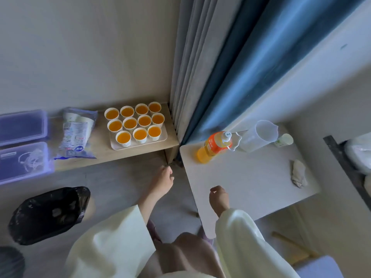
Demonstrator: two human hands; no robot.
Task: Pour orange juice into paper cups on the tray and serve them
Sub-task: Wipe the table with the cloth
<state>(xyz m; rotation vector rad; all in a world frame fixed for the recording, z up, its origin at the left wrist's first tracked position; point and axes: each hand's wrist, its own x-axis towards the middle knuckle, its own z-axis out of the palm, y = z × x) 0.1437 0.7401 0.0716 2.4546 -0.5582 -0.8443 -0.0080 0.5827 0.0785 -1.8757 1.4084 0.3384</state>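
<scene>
The left grip and right grip hang loose and empty near the tray, whose full paper cups may spill if it tips.

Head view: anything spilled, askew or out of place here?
No spill shows. The tray holds eleven filled cups in neat rows, its near row one short. One paper cup stands apart on the white table beside the clear jug, and a crumpled cloth lies there.
</scene>
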